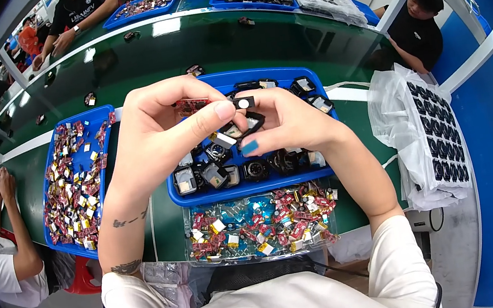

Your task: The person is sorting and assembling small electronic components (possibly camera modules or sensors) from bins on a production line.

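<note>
Over a blue tray both my hands meet, fingers bent. My left hand is closed on a small red circuit board; by its thumb tip is a small black piece with a white disc. A silver battery hangs just below. In my right hand is a black watch case, partly hidden by the fingers. Something teal covers the right thumb tip. Several black watch cases lie in the tray beneath, some with pale insides showing.
A clear plastic tray of boards and batteries sits nearest me. At left is another blue tray of boards. White foam trays with black parts stack at right. Beyond runs a green conveyor with scattered parts; co-workers sit around it.
</note>
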Tool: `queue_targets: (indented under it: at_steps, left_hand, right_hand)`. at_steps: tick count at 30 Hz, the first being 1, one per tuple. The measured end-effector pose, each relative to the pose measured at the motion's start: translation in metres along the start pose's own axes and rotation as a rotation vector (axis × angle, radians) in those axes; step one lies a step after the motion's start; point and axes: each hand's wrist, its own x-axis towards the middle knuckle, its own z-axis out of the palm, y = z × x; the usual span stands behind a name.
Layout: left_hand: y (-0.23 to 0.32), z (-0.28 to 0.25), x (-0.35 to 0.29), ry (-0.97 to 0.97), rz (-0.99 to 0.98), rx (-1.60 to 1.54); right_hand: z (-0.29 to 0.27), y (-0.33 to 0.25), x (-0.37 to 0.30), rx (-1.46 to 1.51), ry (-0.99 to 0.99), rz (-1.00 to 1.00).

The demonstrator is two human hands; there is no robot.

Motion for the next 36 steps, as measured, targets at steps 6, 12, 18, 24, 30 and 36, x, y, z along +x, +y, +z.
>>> queue_targets:
  at_steps: [6,12,18,24,30,36]
  left_hand:
    - [-0.003,-0.002,0.001,0.002,0.018,0.040]
    - [0.000,0.004,0.001,0.062,-0.020,0.117]
    - [-0.006,0.002,0.002,0.074,0.051,0.179]
    - [-0.006,0.001,0.004,0.034,0.004,0.446]
    - [-0.013,-0.002,0.006,0.052,-0.062,0.502]
    - [-0.015,-0.001,0.008,0.111,0.048,0.455]
  right_hand:
    - [-0.004,0.000,0.000,0.151,0.129,-0.081]
    - [-0.006,-0.005,0.001,0.093,0.236,-0.137]
    - [-0.002,-0.006,-0.001,0.256,0.298,-0.043]
    - [0.002,-0.014,0.000,0.491,0.203,0.102]
    - [0.002,-0.007,-0.002,0.021,0.265,0.090]
    - [0.005,-0.011,-0.001,0.047,0.226,0.082]
